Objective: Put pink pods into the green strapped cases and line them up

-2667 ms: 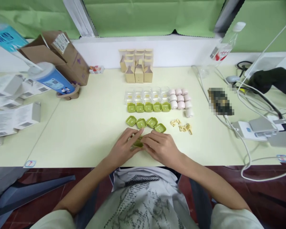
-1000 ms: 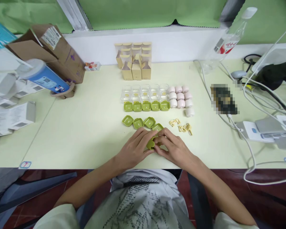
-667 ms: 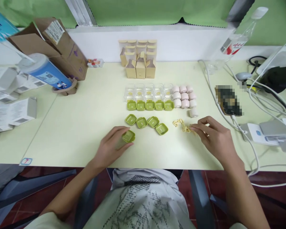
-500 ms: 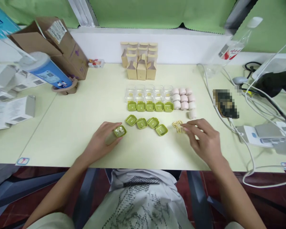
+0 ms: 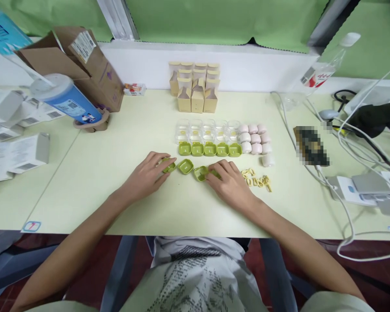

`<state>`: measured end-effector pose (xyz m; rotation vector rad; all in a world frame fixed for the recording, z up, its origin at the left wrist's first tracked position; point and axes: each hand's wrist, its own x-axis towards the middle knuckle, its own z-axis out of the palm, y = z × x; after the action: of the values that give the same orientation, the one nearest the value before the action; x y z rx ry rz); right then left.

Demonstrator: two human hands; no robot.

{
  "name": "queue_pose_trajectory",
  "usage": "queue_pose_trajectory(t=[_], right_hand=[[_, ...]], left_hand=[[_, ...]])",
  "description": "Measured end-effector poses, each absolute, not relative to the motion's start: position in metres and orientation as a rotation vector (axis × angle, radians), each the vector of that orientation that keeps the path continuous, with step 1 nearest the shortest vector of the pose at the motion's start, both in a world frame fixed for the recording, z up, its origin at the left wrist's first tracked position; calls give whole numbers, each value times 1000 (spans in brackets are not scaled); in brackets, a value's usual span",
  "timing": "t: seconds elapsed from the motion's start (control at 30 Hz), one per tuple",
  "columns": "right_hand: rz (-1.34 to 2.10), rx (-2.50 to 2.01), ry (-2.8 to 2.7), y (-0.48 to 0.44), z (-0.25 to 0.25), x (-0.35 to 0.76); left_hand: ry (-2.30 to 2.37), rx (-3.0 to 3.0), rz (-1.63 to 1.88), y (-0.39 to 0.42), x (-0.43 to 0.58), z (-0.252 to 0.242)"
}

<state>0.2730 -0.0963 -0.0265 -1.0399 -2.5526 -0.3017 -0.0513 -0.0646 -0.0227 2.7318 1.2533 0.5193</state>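
Observation:
Thumb and fingers of my left hand [image 5: 144, 177] close around a small green square cup [image 5: 169, 165] at the left end of a loose row. Beside it, untouched, lies another green cup [image 5: 185, 167]. My right hand [image 5: 229, 181] has its fingertips down at the right end of this row, on a green cup [image 5: 200, 173]; a further cup is partly covered by the fingers. Small yellow rings [image 5: 260, 181] lie scattered to the right of that hand.
Behind the loose cups stands a straight row of green cups [image 5: 210, 149] with clear plastic covers [image 5: 208, 131]. Pinkish-white rounded caps [image 5: 255, 138] are grouped beside it. Small open cartons [image 5: 198, 102] stand by the wall. Cables [image 5: 342, 208] lie at right, a brown box [image 5: 84, 73] at left.
My right hand has left the yellow rings and moved left onto the loose cups. My left hand has moved slightly up and right with its cup, closer to the others.

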Motion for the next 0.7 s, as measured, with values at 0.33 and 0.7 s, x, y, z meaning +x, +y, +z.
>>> queue_pose_trajectory(t=[0.33, 0.7], right_hand=[[-110, -1228, -2370, -105, -6, 300], [-69, -1294, -2370, -136, -18, 326]], left_hand=[[1155, 2831, 692, -73, -26, -27], [1202, 2912, 837, -77, 8, -28]])
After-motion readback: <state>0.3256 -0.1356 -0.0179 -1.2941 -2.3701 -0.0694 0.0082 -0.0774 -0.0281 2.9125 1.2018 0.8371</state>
